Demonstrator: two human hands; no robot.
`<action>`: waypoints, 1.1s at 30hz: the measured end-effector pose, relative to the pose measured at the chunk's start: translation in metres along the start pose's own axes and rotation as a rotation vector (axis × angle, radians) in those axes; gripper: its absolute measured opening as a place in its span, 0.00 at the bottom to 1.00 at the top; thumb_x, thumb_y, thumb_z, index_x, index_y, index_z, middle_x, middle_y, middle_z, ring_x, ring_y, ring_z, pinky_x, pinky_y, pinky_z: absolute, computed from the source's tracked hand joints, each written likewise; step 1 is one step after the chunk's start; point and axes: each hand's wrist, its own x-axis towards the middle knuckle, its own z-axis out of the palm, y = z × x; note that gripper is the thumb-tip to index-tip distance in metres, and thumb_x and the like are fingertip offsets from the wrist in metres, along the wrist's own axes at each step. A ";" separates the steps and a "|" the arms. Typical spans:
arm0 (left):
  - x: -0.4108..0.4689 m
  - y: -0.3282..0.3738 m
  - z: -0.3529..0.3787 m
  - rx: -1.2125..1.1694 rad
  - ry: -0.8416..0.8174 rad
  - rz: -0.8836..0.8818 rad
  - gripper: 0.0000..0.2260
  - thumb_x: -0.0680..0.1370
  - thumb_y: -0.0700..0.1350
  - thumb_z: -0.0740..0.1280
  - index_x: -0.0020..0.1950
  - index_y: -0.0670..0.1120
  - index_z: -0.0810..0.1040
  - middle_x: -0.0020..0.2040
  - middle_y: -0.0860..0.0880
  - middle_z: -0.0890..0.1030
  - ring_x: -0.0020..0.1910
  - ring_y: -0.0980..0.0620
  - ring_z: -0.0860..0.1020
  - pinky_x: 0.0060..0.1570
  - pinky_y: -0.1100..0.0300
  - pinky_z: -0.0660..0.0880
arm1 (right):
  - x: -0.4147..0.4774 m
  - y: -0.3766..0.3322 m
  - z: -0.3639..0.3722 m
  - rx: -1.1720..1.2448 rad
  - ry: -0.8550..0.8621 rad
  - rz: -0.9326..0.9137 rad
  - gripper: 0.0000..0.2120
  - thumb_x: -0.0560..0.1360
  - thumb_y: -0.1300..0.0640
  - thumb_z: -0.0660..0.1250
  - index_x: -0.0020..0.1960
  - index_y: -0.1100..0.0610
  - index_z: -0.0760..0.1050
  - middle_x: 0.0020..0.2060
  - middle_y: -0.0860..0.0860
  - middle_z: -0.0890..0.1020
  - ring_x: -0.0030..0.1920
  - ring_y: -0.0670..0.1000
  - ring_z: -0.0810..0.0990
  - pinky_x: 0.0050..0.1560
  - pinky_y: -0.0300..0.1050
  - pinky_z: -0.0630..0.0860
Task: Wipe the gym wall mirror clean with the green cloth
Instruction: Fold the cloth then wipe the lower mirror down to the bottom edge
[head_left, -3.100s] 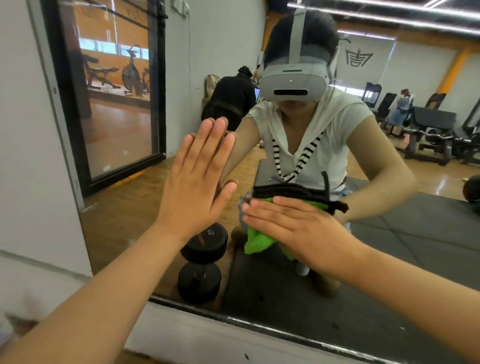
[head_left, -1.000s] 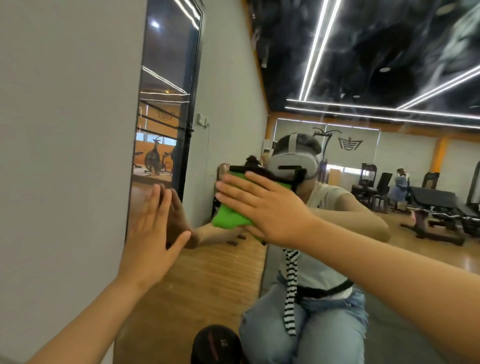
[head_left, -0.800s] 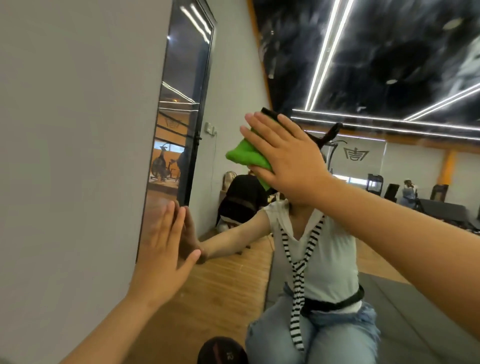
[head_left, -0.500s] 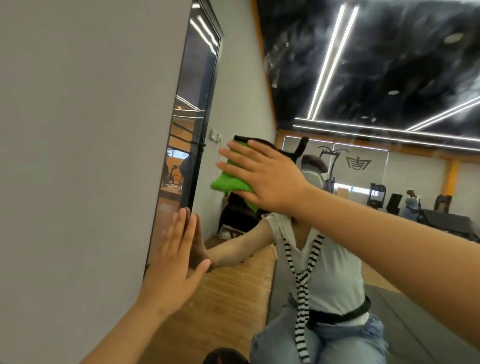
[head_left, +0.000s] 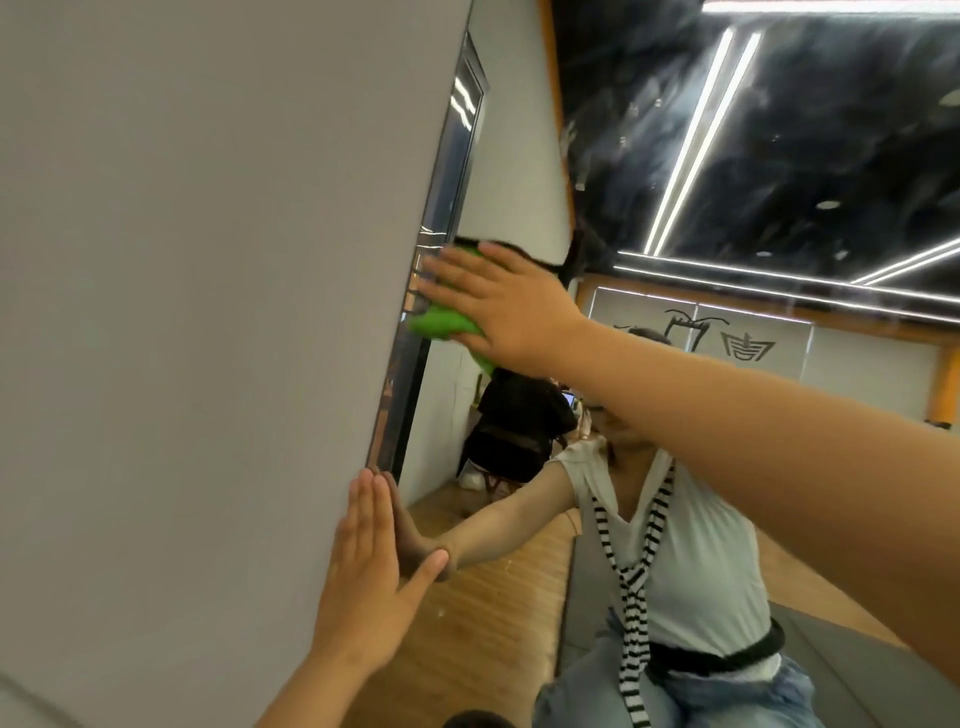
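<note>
**Now the cloth reached the mirror's left edge**

Nearest, the left hand (head_left: 363, 587) stayed flat, fingers straight and holding nothing, braced where the grey wall (head_left: 182, 312) met the mirror (head_left: 779, 130). Farther up, the right hand (head_left: 498, 301), fingers spread and straight, pressed the green cloth (head_left: 441, 323) against the glass. Half a second before it was further right; it had since slid to the left edge. That stroke probably finished this upper-left band, leaving the wide glass to the right still to wipe.
</note>
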 end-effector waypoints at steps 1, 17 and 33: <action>0.000 0.000 0.001 -0.015 0.009 0.009 0.46 0.70 0.76 0.40 0.69 0.50 0.15 0.68 0.56 0.14 0.68 0.58 0.18 0.71 0.59 0.28 | 0.009 0.000 -0.002 0.010 0.021 0.076 0.29 0.84 0.39 0.44 0.82 0.49 0.47 0.81 0.49 0.48 0.81 0.50 0.43 0.75 0.46 0.32; -0.058 -0.046 0.048 0.111 -0.075 0.048 0.40 0.79 0.69 0.42 0.75 0.46 0.23 0.72 0.54 0.18 0.72 0.57 0.21 0.79 0.54 0.48 | -0.008 -0.092 0.032 0.113 0.069 0.137 0.30 0.84 0.42 0.51 0.82 0.53 0.49 0.81 0.52 0.49 0.81 0.53 0.45 0.75 0.50 0.31; -0.096 -0.102 0.092 -0.019 -0.081 0.021 0.41 0.68 0.78 0.32 0.72 0.58 0.22 0.70 0.64 0.20 0.71 0.66 0.24 0.69 0.69 0.33 | -0.117 -0.247 0.098 0.011 -0.045 -0.143 0.38 0.78 0.42 0.64 0.81 0.53 0.51 0.80 0.53 0.53 0.80 0.54 0.49 0.74 0.54 0.28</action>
